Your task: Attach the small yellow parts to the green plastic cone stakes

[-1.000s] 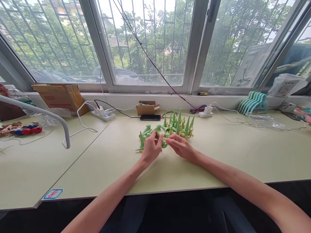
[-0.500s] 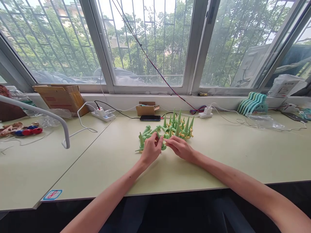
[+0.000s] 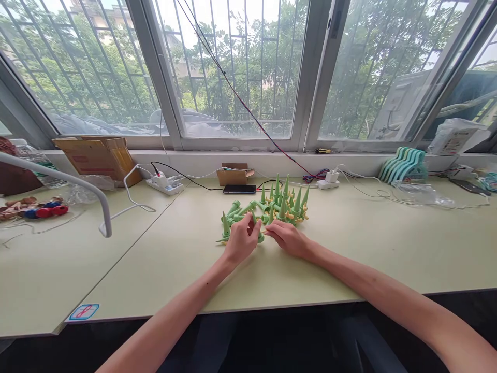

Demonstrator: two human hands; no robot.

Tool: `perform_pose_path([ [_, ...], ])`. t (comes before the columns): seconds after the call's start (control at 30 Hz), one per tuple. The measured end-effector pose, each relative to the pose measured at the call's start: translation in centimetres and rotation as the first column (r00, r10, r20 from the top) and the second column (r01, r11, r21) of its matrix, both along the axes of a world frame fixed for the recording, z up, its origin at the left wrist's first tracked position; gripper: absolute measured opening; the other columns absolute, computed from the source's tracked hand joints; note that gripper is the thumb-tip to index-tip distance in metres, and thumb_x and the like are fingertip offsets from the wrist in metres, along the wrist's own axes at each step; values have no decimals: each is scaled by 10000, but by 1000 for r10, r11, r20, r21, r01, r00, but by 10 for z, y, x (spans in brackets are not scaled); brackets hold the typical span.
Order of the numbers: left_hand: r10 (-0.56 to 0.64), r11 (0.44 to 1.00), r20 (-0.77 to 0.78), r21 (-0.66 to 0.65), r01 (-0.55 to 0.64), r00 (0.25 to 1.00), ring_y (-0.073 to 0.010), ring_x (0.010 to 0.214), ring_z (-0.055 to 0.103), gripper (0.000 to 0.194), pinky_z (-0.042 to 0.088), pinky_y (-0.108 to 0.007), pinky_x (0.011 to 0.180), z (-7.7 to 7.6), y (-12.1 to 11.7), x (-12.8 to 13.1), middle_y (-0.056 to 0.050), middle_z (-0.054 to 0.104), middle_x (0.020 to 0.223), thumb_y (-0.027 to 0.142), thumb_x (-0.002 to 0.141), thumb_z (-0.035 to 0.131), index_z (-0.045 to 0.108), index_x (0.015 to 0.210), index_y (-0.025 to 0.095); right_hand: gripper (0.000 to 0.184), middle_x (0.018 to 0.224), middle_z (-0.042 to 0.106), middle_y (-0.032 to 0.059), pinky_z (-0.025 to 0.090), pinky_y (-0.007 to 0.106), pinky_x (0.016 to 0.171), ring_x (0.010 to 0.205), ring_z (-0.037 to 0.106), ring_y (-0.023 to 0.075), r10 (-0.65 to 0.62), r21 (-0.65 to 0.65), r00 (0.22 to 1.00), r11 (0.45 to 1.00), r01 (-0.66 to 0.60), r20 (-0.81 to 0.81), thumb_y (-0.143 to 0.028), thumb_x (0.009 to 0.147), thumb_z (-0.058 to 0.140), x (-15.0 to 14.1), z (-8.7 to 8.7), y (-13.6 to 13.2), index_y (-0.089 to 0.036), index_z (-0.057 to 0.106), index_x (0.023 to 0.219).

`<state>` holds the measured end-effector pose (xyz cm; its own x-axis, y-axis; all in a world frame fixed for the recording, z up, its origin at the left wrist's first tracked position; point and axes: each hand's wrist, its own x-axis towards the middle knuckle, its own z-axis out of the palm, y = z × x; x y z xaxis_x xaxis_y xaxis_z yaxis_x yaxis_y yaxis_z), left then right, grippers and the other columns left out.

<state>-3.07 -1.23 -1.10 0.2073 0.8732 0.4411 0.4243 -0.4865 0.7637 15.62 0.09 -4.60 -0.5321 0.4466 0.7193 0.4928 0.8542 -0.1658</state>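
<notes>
My left hand is closed around a green plastic watering spike, whose pointed tip shows above the fingers. Just to its right, my right hand pinches with thumb and fingertips close to that spike; whatever sits in the pinch is too small and hidden to name. Behind the right hand stand several green watering spikes, points up, with small yellow pieces at their lower ends. More green spikes lie loosely behind and left of the left hand.
A black phone lies behind the spikes, before a small open cardboard box. Power strips and cables line the windowsill. Teal hangers stand at the right; a grey curved bar juts in from the left.
Both hands stay almost in place on the table. The right fingertips have shifted very slightly; the spikes look the same.
</notes>
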Motion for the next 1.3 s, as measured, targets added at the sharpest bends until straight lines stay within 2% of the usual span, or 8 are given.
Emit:
perform_pose_path([
  [0.3, -33, 999, 27, -14, 33, 999, -105, 409, 422, 354, 314, -238, 431, 1, -2, 0, 39, 462, 529, 442, 865, 544, 380, 652, 213, 281, 743, 587, 40, 406, 248, 578, 621, 528, 139, -47, -57, 994, 997, 52, 96, -310, 1023, 363, 1, -1, -4, -173, 523, 837],
  [0.53, -39, 999, -16, 2, 39, 999, -98, 400, 421, 346, 325, -231, 431, 1, -2, 0, 43, 448, 534, 437, 878, 528, 377, 664, 211, 365, 614, 465, -14, 272, 242, 514, 502, 356, 97, -109, 6, 983, 994, 109, 148, -288, 1032, 305, 0, -1, -4, -187, 428, 703],
  [0.7, -79, 997, 8, -24, 79, 997, -86, 395, 437, 336, 326, -223, 433, 2, -4, 1, 35, 489, 598, 452, 880, 526, 395, 691, 207, 395, 570, 409, -34, 231, 246, 502, 474, 290, 90, -120, 13, 980, 993, 120, 156, -284, 1036, 279, 0, -1, -4, -187, 425, 682],
  [0.83, -92, 995, 17, -30, 92, 996, -75, 392, 425, 322, 304, -218, 424, 3, -5, 1, 23, 553, 664, 447, 890, 511, 395, 712, 206, 397, 571, 427, -30, 232, 252, 502, 475, 299, 91, -111, 3, 982, 994, 112, 155, -288, 1036, 282, 0, -1, -5, -184, 440, 687],
  [1.0, -74, 997, -7, 18, 74, 997, -74, 412, 423, 284, 298, -210, 435, 3, -4, 3, 29, 590, 646, 403, 907, 496, 398, 730, 205, 393, 599, 489, -13, 257, 247, 516, 495, 364, 91, -90, -41, 983, 994, 97, 162, -316, 1036, 302, 0, 1, -6, -180, 451, 699],
  [1.17, -62, 997, 23, -43, 63, 998, -98, 487, 528, 259, 374, -212, 474, 4, -3, 3, 9, 633, 688, 414, 909, 495, 456, 767, 201, 321, 623, 545, -7, 270, 240, 530, 507, 440, 100, -77, -85, 982, 992, 93, 170, -338, 1016, 375, 0, 2, -9, -181, 473, 754],
  [1.3, -57, 995, 76, -71, 63, 995, -104, 502, 533, 276, 374, -215, 470, 4, -2, 3, 6, 621, 669, 435, 905, 502, 489, 766, 197, 248, 601, 566, -19, 278, 230, 523, 492, 477, 110, -68, -104, 981, 991, 88, 182, -392, 981, 468, 0, 3, -11, -177, 520, 867],
])
